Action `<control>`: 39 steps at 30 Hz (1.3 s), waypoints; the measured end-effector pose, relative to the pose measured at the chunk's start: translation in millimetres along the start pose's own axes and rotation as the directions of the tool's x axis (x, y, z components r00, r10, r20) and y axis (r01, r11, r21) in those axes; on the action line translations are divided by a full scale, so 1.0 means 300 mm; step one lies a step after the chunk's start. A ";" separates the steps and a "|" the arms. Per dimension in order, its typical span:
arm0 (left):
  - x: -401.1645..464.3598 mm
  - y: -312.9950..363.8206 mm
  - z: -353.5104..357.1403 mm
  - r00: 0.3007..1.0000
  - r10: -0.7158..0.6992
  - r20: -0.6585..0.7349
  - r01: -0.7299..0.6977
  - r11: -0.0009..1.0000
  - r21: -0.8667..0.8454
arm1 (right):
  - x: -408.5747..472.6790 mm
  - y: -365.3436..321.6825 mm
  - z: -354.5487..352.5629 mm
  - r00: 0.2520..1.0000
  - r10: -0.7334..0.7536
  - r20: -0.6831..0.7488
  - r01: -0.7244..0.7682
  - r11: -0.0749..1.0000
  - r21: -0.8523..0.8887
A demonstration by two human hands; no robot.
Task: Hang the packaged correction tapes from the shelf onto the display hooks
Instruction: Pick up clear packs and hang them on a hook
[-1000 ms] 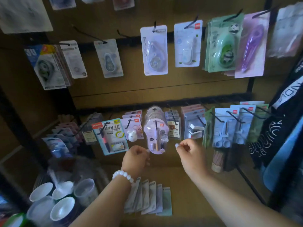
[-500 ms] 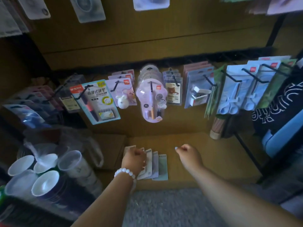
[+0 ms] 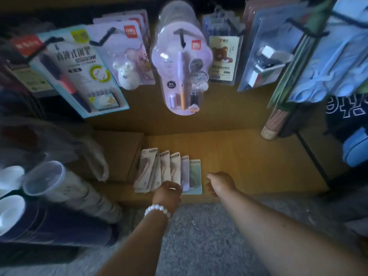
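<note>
The light in here is low, and the low wooden shelf [image 3: 249, 160] glows a dull yellow across the middle of the frame. On it, just left of centre, the packaged correction tapes [image 3: 169, 172] lie fanned in an overlapping row, a pale green card at the right end. The left hand [image 3: 167, 193], with a white bead bracelet [image 3: 157, 209] at the wrist, rests over the near edge of that row, fingers curled down onto the cards; whether it has pinched one I cannot tell. The right hand [image 3: 221, 183] hangs just right of the green card, fingers loosely bent and apart, holding nothing. Above, along the top of the frame, display hooks [image 3: 182, 37] carry carded stationery, a lilac pen pack [image 3: 180, 70] in the centre. Stacked cups [image 3: 45, 182] sit at lower left, and grey carpet [image 3: 199, 232] covers the floor below the shelf edge.
</note>
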State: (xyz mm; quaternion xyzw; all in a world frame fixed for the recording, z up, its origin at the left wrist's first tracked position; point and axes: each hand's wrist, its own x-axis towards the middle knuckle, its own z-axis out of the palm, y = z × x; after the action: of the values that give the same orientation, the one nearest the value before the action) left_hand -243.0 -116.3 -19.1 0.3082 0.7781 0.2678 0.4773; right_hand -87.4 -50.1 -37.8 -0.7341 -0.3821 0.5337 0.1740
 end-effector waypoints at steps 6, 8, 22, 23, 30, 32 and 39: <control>0.076 -0.075 0.032 1.000 -0.014 0.008 0.013 0.993 0.114 | 0.051 0.003 0.053 0.993 0.108 0.046 -0.111 0.993 0.048; 0.090 -0.080 0.036 1.000 -0.020 0.009 0.019 0.993 0.120 | 0.069 0.007 0.067 0.989 0.136 0.051 -0.139 0.988 0.062; 0.187 -0.132 0.087 0.995 -0.086 0.052 0.085 0.996 0.018 | 0.171 0.029 0.163 0.970 0.232 0.077 -0.242 0.956 0.168; 0.189 -0.135 0.087 0.996 -0.079 0.040 0.078 0.997 0.020 | 0.171 0.031 0.167 0.971 0.225 0.081 -0.236 0.955 0.178; 0.171 -0.144 0.082 1.000 -0.021 -0.003 0.022 1.000 0.016 | 0.163 0.008 0.222 0.988 0.113 0.104 -0.132 0.970 0.204; 0.167 -0.148 0.082 1.000 -0.014 -0.009 0.014 1.000 0.007 | 0.159 0.005 0.246 0.992 0.084 0.093 -0.100 0.977 0.187; 0.169 -0.152 0.078 1.000 0.001 -0.028 -0.001 1.000 0.027 | 0.156 0.009 0.271 0.997 0.055 0.063 -0.063 0.989 0.132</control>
State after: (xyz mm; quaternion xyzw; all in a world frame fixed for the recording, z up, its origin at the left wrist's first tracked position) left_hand -249.9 -106.5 -90.3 0.3111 0.7881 0.2620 0.4620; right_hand -154.4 -29.4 -100.1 -0.7155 -0.3285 0.5845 0.1959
